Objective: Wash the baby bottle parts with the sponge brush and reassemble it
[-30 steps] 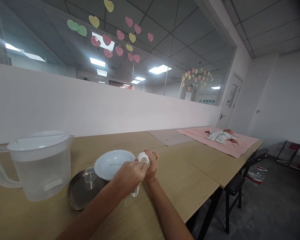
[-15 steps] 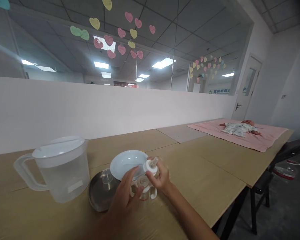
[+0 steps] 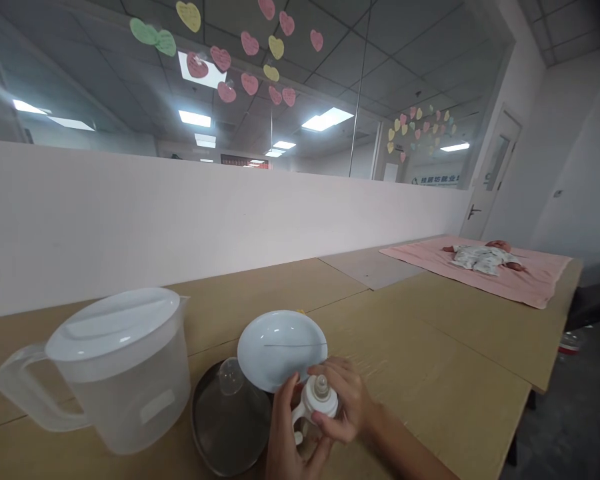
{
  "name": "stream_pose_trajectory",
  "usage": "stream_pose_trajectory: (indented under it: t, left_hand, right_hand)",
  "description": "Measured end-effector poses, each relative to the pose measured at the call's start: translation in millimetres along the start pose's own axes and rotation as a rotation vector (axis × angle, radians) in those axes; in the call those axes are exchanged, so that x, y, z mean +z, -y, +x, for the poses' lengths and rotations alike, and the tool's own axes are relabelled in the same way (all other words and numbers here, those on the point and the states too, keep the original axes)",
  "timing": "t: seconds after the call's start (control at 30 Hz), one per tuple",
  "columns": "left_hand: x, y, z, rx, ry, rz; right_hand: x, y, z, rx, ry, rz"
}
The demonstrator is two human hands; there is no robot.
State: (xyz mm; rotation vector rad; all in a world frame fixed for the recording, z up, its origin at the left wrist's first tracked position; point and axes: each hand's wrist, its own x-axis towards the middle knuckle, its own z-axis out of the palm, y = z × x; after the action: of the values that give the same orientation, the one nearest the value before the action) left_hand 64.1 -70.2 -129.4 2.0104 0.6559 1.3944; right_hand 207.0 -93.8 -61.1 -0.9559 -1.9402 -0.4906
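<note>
My left hand (image 3: pixel 286 437) is closed around the side of a baby bottle (image 3: pixel 300 419) with white handles. My right hand (image 3: pixel 347 400) grips the white nipple collar (image 3: pixel 323 402) at the top, its clear nipple pointing up toward me. The collar sits on the bottle's mouth; most of the bottle's body is hidden by my fingers. Just behind my hands is a white bowl (image 3: pixel 280 337) with a thin, straight line across it. To the left, a clear dome-shaped cap (image 3: pixel 231 377) rests on a dark metal tray (image 3: pixel 230 430).
A large lidded plastic pitcher (image 3: pixel 135 387) stands at the left of the table (image 3: pixel 430 353). Far right, a baby doll (image 3: pixel 480 259) lies on a pink cloth (image 3: pixel 525 283). A low white wall (image 3: pixel 180 220) runs along the back, and a dark chair (image 3: pixel 593 303) is beside the table.
My right hand has brought the nipple collar down onto the bottle, where before it was held above the open mouth. The view has moved closer to the table.
</note>
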Motion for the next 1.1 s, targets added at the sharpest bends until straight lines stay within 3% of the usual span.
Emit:
stream_pose_trajectory:
  t: [0.17,0.27,0.5,0.6,0.77,1.0,1.1]
  left_hand:
    - [-0.1,3,3,-0.020,0.070,-0.035]
    - [-5.2,-12,5,-0.114,0.091,-0.056]
    - [-12.9,-38,11,-0.141,0.094,-0.039]
    - [-13.6,-41,11,-0.118,0.092,-0.056]
    - [-14.7,-45,10,-0.094,0.079,-0.078]
    - [-13.7,-47,8,-0.093,0.053,-0.031]
    - [-12.6,-43,8,-0.097,0.078,-0.026]
  right_hand:
    - [-3,0,1,0.044,0.021,-0.023]
    - [-4,2,-1,0.098,0.001,-0.017]
    - [3,15,-14,0.248,-0.136,0.047]
    - [9,18,-20,0.320,-0.246,0.110]
    - [15,23,-22,0.376,-0.270,0.260]
    - [11,29,-14,0.459,-0.261,0.108]
    - [10,30,-15,0.462,-0.270,0.147]
